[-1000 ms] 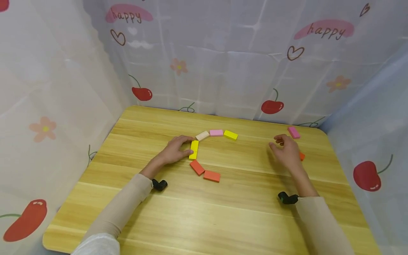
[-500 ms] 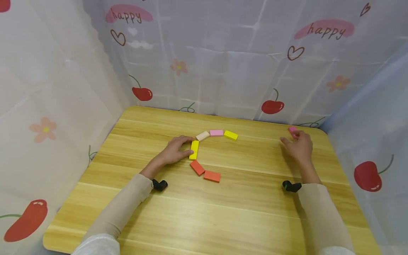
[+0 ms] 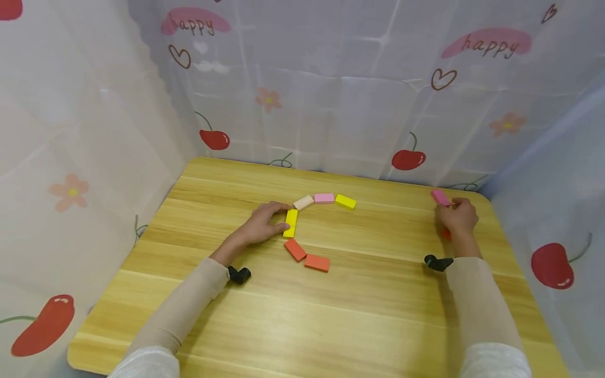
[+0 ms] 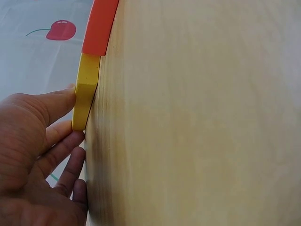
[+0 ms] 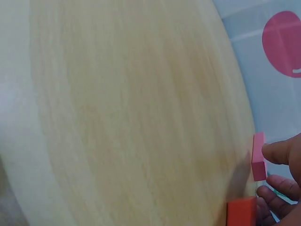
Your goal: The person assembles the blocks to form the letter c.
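My left hand [image 3: 261, 224] holds a yellow block [image 3: 290, 223] lying flat on the table, thumb on its side and index finger by its far end. In the left wrist view an orange-red block [image 4: 100, 28] adjoins that yellow block. Over at the far right, my right hand [image 3: 458, 216] has its thumb and fingers spread around the near end of a pink block [image 3: 440, 197]. The right wrist view has the thumb right at the edge of this block, with the other fingers below. Beneath that hand lies an orange block [image 5: 241, 212], partly hidden.
A curved row continues from the yellow block: a plain wood block [image 3: 304, 202], a light pink block [image 3: 324, 198] and a second yellow block [image 3: 345, 201] at the back, two orange-red blocks [image 3: 317, 263] nearer. Printed curtains [image 3: 331, 105] stand behind the wooden table [image 3: 302, 325].
My right hand has moved rightward and back from beside the orange block to the pink block, which has not visibly moved on the table. The left hand has stayed at the yellow block.
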`<state>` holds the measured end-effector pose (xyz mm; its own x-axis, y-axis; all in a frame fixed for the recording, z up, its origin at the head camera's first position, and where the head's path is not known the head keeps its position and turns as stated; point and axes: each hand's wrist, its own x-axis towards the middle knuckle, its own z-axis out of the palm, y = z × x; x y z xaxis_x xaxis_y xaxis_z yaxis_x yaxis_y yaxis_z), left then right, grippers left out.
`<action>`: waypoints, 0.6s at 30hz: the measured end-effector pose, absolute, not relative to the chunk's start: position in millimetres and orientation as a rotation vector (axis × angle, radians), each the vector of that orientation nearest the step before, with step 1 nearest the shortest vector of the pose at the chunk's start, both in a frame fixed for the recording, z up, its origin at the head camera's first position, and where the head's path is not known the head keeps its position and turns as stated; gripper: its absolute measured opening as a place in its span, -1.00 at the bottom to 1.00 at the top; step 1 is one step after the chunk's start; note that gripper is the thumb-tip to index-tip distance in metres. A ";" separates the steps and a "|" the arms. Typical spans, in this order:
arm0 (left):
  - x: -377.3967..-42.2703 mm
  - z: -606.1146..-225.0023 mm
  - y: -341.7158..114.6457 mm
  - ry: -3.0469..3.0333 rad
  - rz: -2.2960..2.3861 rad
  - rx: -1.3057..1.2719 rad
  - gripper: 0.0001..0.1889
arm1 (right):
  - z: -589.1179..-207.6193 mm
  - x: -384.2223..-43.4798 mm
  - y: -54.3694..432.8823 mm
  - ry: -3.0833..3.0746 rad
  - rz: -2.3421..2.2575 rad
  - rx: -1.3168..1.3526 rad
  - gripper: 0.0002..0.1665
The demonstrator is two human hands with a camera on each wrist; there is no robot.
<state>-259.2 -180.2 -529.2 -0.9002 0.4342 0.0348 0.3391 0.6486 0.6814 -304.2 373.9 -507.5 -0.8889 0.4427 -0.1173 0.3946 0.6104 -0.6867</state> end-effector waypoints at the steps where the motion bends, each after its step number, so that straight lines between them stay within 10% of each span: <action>1: -259.1 -529.3 -180.4 2.733 1.084 0.647 -0.41 | -508.3 -304.5 375.1 -2.764 1.160 -0.734 -0.13; 18: -258.5 -528.5 -178.4 2.728 1.086 0.625 -0.41 | -519.1 -314.7 383.4 -2.762 1.109 -0.663 -0.28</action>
<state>-258.5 -178.4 -528.5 -0.9040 0.4268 0.0231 0.3260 0.6535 0.6831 -314.7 383.4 -519.1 -0.9015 0.4263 -0.0744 0.3593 0.6416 -0.6777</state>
